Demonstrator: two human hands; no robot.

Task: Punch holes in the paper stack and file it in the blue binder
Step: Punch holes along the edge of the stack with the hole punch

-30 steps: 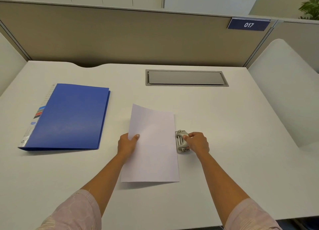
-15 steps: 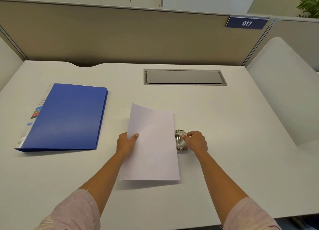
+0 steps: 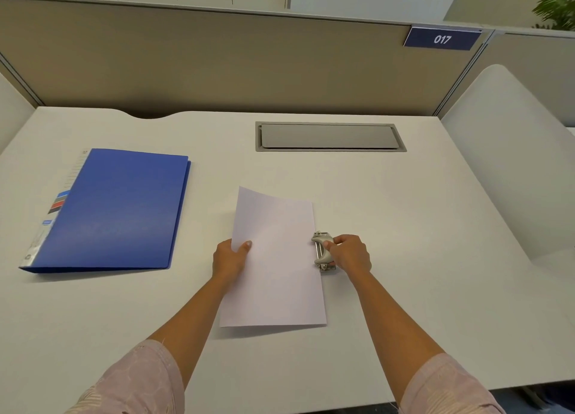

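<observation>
The left hand (image 3: 228,258) pinches the left edge of the paper stack (image 3: 277,258), thumb on top: that grip is closed on the sheets. The stack lies on the white table (image 3: 420,227), its far left corner curling up a little. Its right edge meets the hole punch (image 3: 322,252), though whether it sits inside the slot is hard to tell. The right hand (image 3: 351,253) curls over the punch handle, grip closed round it. The blue binder (image 3: 118,211) lies flat and shut, well apart to the left. Beyond the paper, a grey hatch (image 3: 329,136) is set into the table.
</observation>
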